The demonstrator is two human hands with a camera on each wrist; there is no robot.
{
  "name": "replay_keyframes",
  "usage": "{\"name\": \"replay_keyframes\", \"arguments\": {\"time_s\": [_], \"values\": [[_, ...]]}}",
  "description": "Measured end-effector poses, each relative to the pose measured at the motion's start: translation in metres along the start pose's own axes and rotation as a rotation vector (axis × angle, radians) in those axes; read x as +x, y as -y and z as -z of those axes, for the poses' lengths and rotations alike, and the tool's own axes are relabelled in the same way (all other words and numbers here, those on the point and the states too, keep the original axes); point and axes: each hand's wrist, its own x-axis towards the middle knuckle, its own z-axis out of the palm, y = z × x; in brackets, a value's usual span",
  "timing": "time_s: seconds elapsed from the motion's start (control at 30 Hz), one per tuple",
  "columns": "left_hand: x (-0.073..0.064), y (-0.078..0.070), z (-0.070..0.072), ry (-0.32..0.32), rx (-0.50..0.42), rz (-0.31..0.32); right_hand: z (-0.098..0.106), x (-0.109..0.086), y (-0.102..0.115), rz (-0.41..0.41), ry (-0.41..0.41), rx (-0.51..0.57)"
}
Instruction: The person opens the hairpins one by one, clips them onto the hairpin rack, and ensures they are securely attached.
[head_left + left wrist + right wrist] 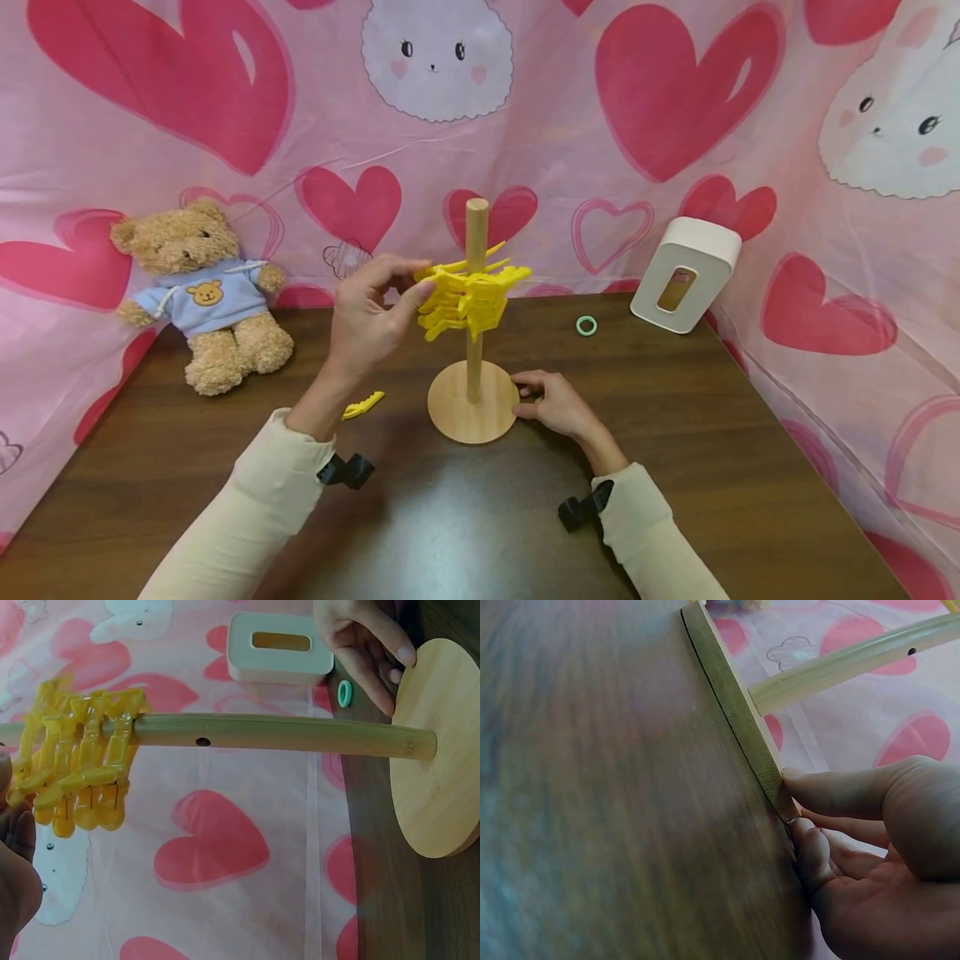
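A wooden stand, with a round base (457,421) and an upright pole (476,233), stands on the table. Around the pole's upper part sits a cluster of yellow jointed plastic pieces (480,300), stacked several deep, with thin ends poking out. My left hand (367,312) pinches the cluster's left side between thumb and fingers; in the left wrist view the yellow pieces (86,769) hang around the pole. Low on the right, my right hand (555,404) grips the base's rim, its thumb (840,793) at the upper edge.
A loose yellow toothed piece (363,406) lies on the table (622,517) by my left forearm. Behind sit a teddy bear (217,292) at left, a small green ring (587,326), and a white box with a slot (652,283) at right, before a pink heart-printed cloth (540,150).
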Motion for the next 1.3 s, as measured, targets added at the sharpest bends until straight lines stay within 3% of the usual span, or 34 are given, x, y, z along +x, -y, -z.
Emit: {"name": "replay_keyframes", "arguments": {"time_s": [0.47, 0.93, 1.3], "values": [[0.000, 0.004, 0.004, 0.034, 0.020, 0.042, -0.001, 0.001, -0.001, 0.000, 0.001, -0.007], [-0.001, 0.006, 0.005, 0.029, -0.067, 0.112, 0.000, 0.001, 0.000, -0.005, -0.002, -0.009], [-0.007, 0.005, 0.013, 0.022, -0.083, 0.193, 0.000, 0.001, 0.000, -0.011, -0.003, -0.013]]}}
